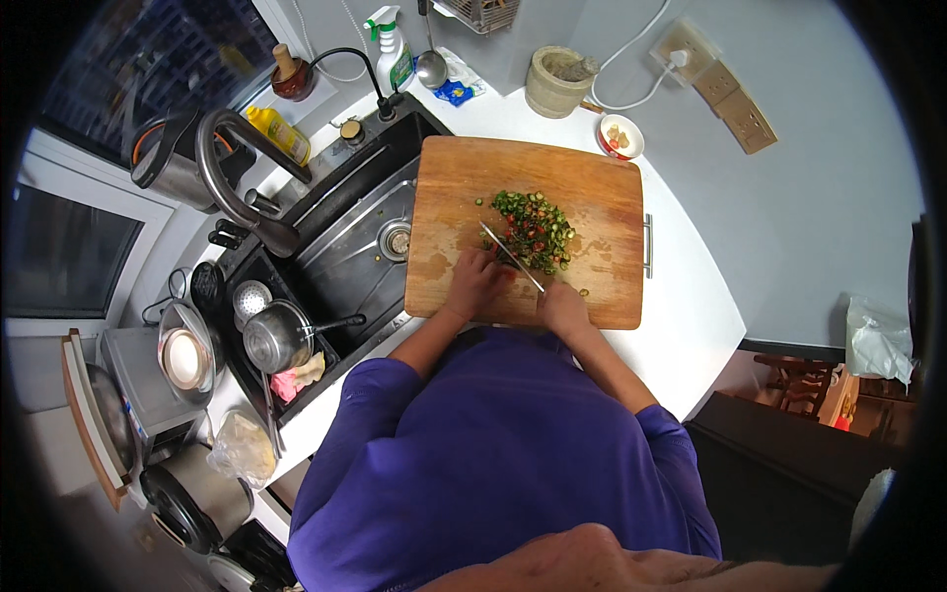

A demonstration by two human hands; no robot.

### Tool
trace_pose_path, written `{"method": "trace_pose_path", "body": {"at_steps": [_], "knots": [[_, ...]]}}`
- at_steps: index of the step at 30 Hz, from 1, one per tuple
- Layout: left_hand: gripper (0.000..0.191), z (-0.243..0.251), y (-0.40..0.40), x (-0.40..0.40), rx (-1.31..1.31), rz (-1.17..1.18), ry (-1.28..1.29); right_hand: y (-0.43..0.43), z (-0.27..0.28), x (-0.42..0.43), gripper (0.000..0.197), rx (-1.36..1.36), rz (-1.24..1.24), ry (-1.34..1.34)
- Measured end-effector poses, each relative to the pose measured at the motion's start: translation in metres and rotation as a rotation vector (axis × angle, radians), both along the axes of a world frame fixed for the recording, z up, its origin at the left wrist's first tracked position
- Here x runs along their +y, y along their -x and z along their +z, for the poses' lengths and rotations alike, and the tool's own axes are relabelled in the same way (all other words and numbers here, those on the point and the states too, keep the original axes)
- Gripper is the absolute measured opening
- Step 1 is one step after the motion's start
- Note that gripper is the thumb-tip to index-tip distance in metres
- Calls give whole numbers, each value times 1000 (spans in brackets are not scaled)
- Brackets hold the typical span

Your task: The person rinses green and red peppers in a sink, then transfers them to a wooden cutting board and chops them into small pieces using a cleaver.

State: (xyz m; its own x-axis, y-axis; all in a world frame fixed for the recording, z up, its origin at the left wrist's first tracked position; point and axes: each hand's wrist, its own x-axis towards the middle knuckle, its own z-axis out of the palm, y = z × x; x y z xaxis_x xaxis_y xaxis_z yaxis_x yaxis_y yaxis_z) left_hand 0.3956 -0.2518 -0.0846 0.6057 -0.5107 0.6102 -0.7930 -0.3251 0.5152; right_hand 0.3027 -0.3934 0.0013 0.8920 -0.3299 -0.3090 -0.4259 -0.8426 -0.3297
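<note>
A wooden cutting board (459, 174) lies before me, its left side reaching over the edge of the sink. My right hand (565, 307) grips a kitchen knife (513, 257), whose blade points up and left across the board. Chopped green and red chili peppers (536, 226) form a pile along the far side of the blade. My left hand (477, 280) rests on the near left part of the board, beside the blade, with its fingers curled at some red and green pepper pieces. What those fingers hold is partly hidden.
Left of the board is a dark sink (348, 214) with a curved faucet (237, 196); a saucepan (277, 337) sits in its side basin. Behind the board stand a stone mortar (551, 89) and a small bowl (621, 140) with garlic-like pieces. A spray bottle (394, 59) stands behind the sink.
</note>
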Motion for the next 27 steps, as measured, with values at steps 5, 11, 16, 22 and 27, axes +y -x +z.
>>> {"method": "trace_pose_path", "body": {"at_steps": [5,11,16,22,27], "knots": [[18,4,1,-3,13,-4,-94,-1,-5,5,21,88,31,30],[13,-10,-4,-3,21,-4,-45,-15,6,6,20,192,66,26],[11,-1,-2,-5,57,-3,-76,-31,0,-3,18,266,140,-2],[10,1,1,-3,98,-7,-78,-50,-23,8,19,183,200,-18],[9,4,3,0,126,-10,-99,-59,-25,17,21,99,123,-16]]}}
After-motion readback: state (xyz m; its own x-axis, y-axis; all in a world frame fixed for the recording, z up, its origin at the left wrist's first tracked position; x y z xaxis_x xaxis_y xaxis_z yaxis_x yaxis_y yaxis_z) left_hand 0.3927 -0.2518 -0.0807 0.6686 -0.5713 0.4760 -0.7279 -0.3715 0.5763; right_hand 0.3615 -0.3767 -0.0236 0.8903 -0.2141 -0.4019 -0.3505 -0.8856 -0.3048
